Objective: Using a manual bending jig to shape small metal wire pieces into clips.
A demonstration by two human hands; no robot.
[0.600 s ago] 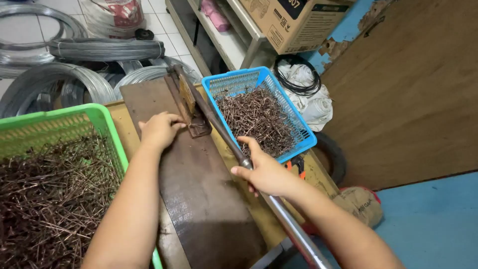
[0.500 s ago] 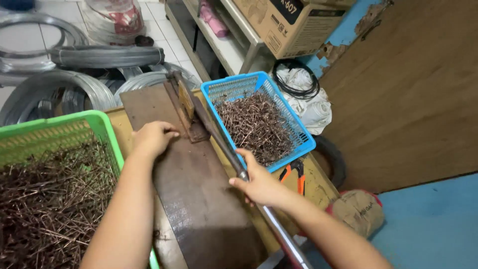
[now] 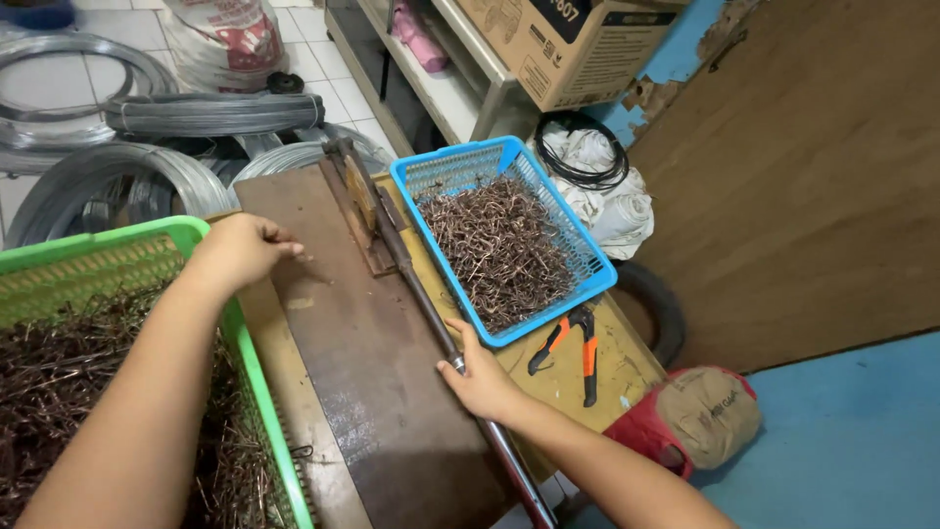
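My right hand [image 3: 480,377] grips the long metal lever bar [image 3: 421,294] of a bench tool, low against the dark steel plate [image 3: 372,372]. The bar runs up to a rusty jig block [image 3: 357,201] at the plate's far end. My left hand [image 3: 240,250] rests with curled fingers on the plate's left edge, beside the green basket [image 3: 230,323] full of rusty bent wire pieces. A blue basket [image 3: 509,167] to the right of the bar holds a heap of similar brown wire pieces [image 3: 499,245].
Orange-handled pliers [image 3: 578,343] lie on the wooden bench right of the bar. Coils of grey wire [image 3: 117,167] fill the floor behind. A shelf with a cardboard box [image 3: 568,44], a black tyre [image 3: 656,304], white sacks and a red-and-tan bag [image 3: 695,416] stand to the right.
My right hand has pushed the lever bar down toward the plate. My left hand has drawn back from the jig block to the plate's left edge.
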